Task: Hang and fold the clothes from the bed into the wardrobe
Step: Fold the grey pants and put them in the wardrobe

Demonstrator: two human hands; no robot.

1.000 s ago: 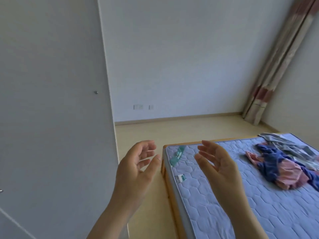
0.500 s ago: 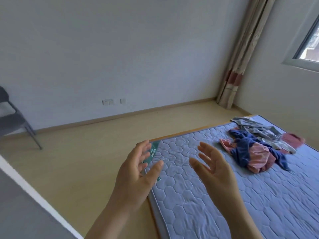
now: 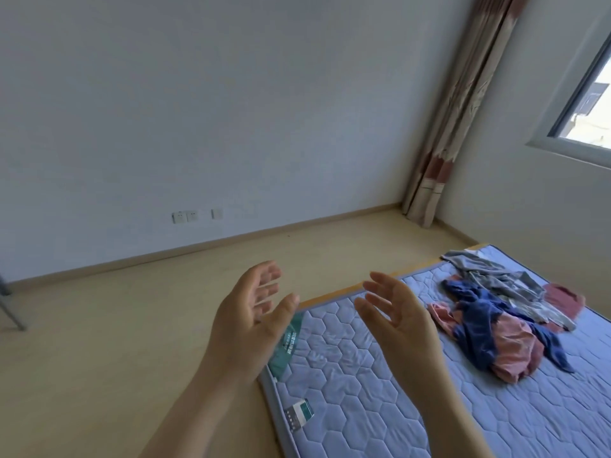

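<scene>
A quilted blue mattress (image 3: 363,375) filled the near right, with pale floor (image 3: 132,325) to its left and a white wall (image 3: 231,110) beyond. The clothes (image 3: 502,319) lay heaped at the mattress's far right. A curtain (image 3: 439,153) hung in the far corner beside a window (image 3: 588,94). The left hand (image 3: 251,322) and right hand (image 3: 400,322) hovered empty near the mattress's far left corner, fingers loosely spread, palms facing.

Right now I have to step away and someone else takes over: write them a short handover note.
Left hand: open, empty, raised near the mattress corner.
Right hand: open, empty, raised beside it.
Clothes: one crumpled pile on the mattress, right of both hands, untouched.
Wardrobe: not in view.
Done: nothing shown.
Left: hang or fold every garment.
</scene>
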